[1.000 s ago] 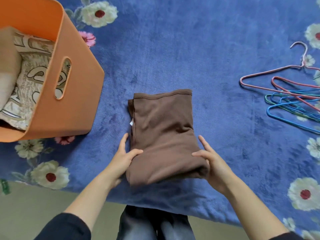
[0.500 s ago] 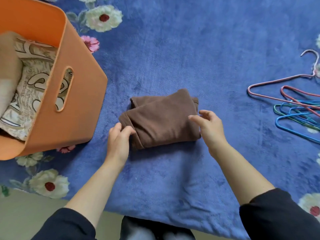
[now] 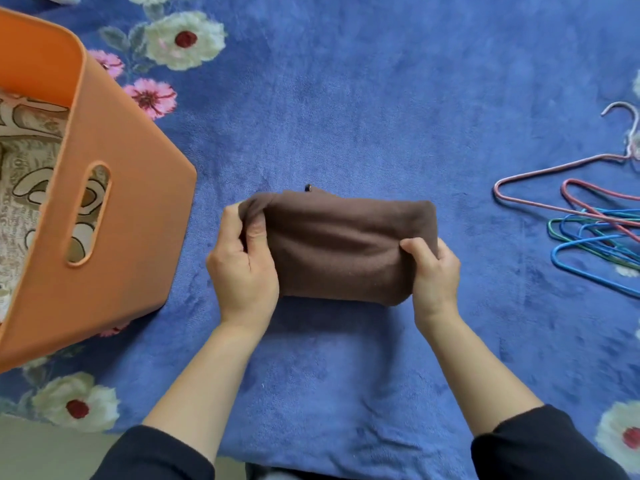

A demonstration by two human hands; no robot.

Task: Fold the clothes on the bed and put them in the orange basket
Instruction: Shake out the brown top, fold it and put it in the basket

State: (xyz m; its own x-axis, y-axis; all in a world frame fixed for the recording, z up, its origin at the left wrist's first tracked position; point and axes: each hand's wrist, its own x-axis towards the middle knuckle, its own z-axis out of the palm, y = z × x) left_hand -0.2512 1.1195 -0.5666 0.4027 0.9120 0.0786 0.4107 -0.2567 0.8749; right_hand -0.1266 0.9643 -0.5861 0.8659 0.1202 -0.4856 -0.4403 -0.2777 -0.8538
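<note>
A brown garment, folded into a compact rectangle, sits in the middle of the blue floral bed cover. My left hand grips its left end, thumb on top and fingers curled under. My right hand grips its right end the same way. The orange basket stands at the left, a hand's width from the garment, with a beige patterned cloth inside it.
Several wire hangers in pink, blue and green lie at the right edge of the bed. The near edge of the bed runs along the bottom, with pale floor at bottom left.
The garment's near half was folded away over its far half, making a short bundle. Both hands have since closed round its two ends.
</note>
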